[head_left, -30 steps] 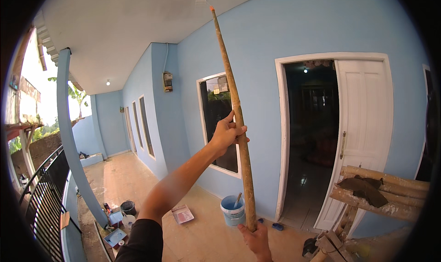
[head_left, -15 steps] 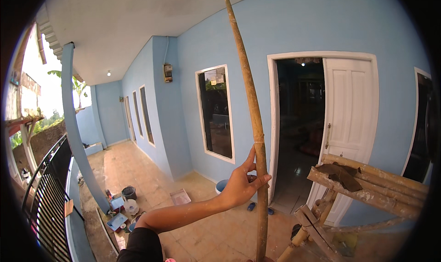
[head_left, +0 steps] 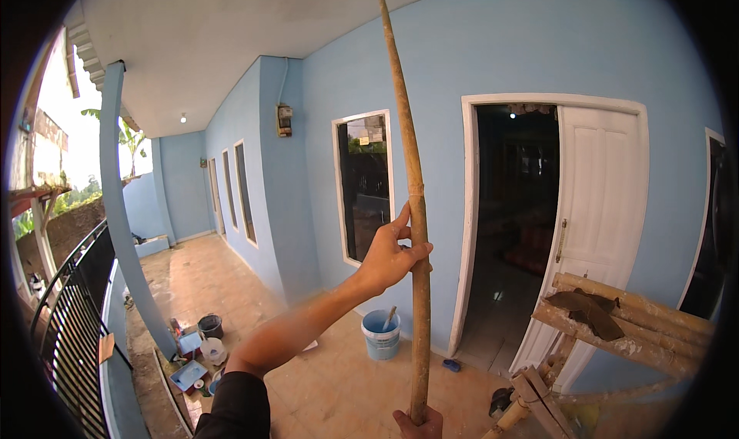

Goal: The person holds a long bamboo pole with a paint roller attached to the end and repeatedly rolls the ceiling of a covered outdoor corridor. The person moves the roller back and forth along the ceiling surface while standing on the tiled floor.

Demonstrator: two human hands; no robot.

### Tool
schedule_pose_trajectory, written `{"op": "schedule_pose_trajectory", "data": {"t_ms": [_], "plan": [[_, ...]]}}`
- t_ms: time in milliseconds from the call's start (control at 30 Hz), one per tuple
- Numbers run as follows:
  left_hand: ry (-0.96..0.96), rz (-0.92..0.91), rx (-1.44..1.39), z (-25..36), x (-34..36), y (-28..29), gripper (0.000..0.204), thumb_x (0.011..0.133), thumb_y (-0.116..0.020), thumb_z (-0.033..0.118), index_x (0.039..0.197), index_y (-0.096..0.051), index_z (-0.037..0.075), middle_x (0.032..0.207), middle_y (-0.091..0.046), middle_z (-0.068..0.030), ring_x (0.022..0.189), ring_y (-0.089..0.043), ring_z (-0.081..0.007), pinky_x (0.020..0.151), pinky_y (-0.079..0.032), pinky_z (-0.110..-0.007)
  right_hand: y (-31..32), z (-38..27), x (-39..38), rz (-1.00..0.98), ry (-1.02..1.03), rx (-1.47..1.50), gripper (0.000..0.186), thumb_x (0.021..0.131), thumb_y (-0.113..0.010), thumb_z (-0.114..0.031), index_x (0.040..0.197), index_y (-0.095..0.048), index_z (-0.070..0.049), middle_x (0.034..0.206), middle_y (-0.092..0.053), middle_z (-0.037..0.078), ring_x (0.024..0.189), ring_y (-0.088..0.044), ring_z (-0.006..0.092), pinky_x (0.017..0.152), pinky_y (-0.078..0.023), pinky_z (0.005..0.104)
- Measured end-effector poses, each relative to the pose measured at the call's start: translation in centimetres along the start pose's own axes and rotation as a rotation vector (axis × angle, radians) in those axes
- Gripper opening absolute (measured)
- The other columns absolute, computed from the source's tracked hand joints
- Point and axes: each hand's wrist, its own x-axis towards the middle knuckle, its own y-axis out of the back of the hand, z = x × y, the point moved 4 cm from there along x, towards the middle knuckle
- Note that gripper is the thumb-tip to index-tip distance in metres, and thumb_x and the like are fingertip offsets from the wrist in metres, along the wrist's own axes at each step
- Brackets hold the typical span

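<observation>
The left hand (head_left: 395,256) has its grip closed around the pole (head_left: 411,154); below it, the right hand (head_left: 429,425) grips the butt. The pole rises above both grips toward the ceiling (head_left: 231,23). Steadying it aloft seems the step; guiding it likely calls for both hands.

Tan tiled floor (head_left: 323,389) | light-blue bucket (head_left: 382,342) | dark bucket (head_left: 210,328) | blue sandal (head_left: 452,365)

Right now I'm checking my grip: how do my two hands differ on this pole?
The left hand holds the pole higher up; the right hand grips its lower end. The left hand shows with its forearm; the right hand is partly cut off by the picture's lower edge. Both hands hold the same pole.
</observation>
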Motion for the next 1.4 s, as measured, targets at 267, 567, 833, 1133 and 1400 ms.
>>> {"op": "schedule_pose_trajectory", "data": {"t_ms": [267,567,833,1133,1400], "plan": [[0.014,0.098,0.034,-6.3,12.9,10.8,0.083,0.087,-0.065,-0.002,0.158,-0.022,-0.004,0.092,-0.070,-0.0129,0.073,-0.074,-0.0217,0.061,-0.060,-0.030,-7.3,1.0,16.0,-0.097,-0.091,0.065,0.028,0.092,-0.078,-0.019,0.080,-0.057,-0.004,0.059,-0.052,-0.001,0.046,-0.047,0.0070,0.041,-0.036,0.0258],[0.093,0.212,0.139,-13.7,27.0,18.9,0.059,0.091,-0.067,0.005,0.143,-0.044,-0.009,0.082,-0.067,-0.0108,0.066,-0.072,-0.0229,0.062,-0.065,-0.038,-12.5,0.8,31.5,-0.115,-0.009,0.086,0.029,0.093,-0.075,-0.018,0.076,-0.056,-0.005,0.057,-0.049,-0.004,0.043,-0.042,0.0049,0.039,-0.031,0.0243],[0.162,0.359,0.099,-15.7,36.3,23.0,0.044,0.095,-0.064,0.006,0.136,-0.052,-0.006,0.089,-0.066,-0.0131,0.072,-0.070,-0.0212,0.062,-0.067,-0.039,-14.9,-2.7,40.4,-0.152,-0.008,0.096,0.032,0.093,-0.076,-0.023,0.078,-0.054,-0.006,0.058,-0.047,-0.003,0.043,-0.040,0.0057,0.040,-0.033,0.0256],[0.231,0.347,-0.025,-16.7,38.5,24.1,0.048,0.095,-0.060,-0.001,0.140,-0.047,-0.005,0.096,-0.065,-0.0152,0.078,-0.070,-0.0242,0.066,-0.067,-0.042,-14.9,-2.2,43.0,-0.165,-0.032,0.101,0.032,0.093,-0.077,-0.024,0.080,-0.054,-0.006,0.059,-0.048,-0.002,0.043,-0.041,0.0068,0.040,-0.035,0.0271],[0.209,0.207,0.081,-14.4,24.7,13.6,0.067,0.092,-0.066,0.003,0.150,-0.032,-0.007,0.094,-0.069,-0.0172,0.079,-0.074,-0.0276,0.068,-0.066,-0.042,-5.8,5.1,30.0,-0.107,0.042,-0.006,0.028,0.092,-0.078,-0.022,0.083,-0.058,-0.005,0.060,-0.052,-0.002,0.045,-0.045,0.0057,0.041,-0.034,0.0249]]}}
